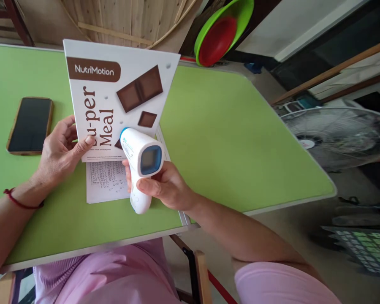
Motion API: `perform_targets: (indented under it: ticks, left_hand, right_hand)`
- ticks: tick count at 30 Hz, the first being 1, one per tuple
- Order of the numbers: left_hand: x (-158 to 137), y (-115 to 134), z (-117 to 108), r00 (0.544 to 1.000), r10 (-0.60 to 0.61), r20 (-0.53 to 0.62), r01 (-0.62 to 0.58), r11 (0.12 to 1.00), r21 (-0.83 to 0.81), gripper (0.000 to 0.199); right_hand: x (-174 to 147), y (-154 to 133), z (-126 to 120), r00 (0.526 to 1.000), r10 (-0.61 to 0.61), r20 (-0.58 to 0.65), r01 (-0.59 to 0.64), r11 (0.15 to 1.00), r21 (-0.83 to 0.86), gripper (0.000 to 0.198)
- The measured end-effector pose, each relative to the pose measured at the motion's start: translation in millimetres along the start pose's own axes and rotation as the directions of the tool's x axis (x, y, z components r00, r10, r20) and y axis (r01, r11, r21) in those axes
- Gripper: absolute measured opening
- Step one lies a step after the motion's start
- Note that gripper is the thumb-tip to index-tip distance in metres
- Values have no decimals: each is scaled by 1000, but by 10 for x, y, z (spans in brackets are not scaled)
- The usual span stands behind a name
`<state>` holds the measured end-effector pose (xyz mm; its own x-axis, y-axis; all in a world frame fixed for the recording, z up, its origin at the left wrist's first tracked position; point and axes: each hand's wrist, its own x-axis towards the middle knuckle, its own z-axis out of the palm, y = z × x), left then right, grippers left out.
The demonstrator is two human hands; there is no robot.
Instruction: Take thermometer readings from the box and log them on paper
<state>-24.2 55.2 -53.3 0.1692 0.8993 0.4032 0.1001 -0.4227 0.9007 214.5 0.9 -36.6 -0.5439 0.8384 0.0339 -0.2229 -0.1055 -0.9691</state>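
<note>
My left hand (65, 147) grips a white NutriMotion meal box (98, 97) by its lower left edge, thumb on the front. The box stands tilted above the table, its printed chocolate pieces facing me. My right hand (163, 185) is wrapped round the handle of a white and blue infrared thermometer (141, 147). Its small grey screen faces me and its front end points at the box, covering part of the lower print. I cannot tell whether the two touch. Below them lies a sheet of paper with handwriting (106, 183), partly hidden by the box.
A phone in a brown case (31, 125) lies on the green table (234, 139), left of the box. Beyond the table are green and red basins (221, 36). A fan (338, 135) stands off the right edge. A seam crosses the table near my right wrist.
</note>
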Motion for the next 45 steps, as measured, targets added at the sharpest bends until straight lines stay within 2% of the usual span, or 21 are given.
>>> perform_targets:
  ticks: [5, 11, 15, 26, 34, 40, 45]
  left_hand:
    - [4, 35, -8, 1000, -27, 10, 27, 999, 40, 51]
    - [-2, 60, 13, 992, -113, 59, 115, 993, -30, 58]
    - [-4, 35, 7, 991, -117, 58, 119, 993, -15, 57]
    - [4, 35, 12, 997, -41, 65, 44, 998, -37, 38]
    - [33, 34, -1, 986, -140, 93, 150, 981, -120, 49]
    - [52, 37, -35, 983, -101, 151, 114, 990, -79, 49]
    - [33, 24, -16, 992, -55, 118, 68, 991, -116, 52]
  right_hand:
    - [19, 9, 57, 997, 37, -64, -38, 999, -17, 34]
    - [11, 68, 63, 993, 90, -79, -96, 992, -76, 39]
    - [6, 78, 48, 993, 54, -107, -70, 986, -149, 39]
    - [6, 63, 32, 991, -29, -130, -4, 971, -240, 36]
    - [17, 40, 43, 991, -60, -117, 28, 967, -253, 36]
    - [28, 46, 48, 991, -23, -135, -7, 976, -220, 39]
    - [6, 56, 12, 984, -70, -161, 34, 976, -216, 39]
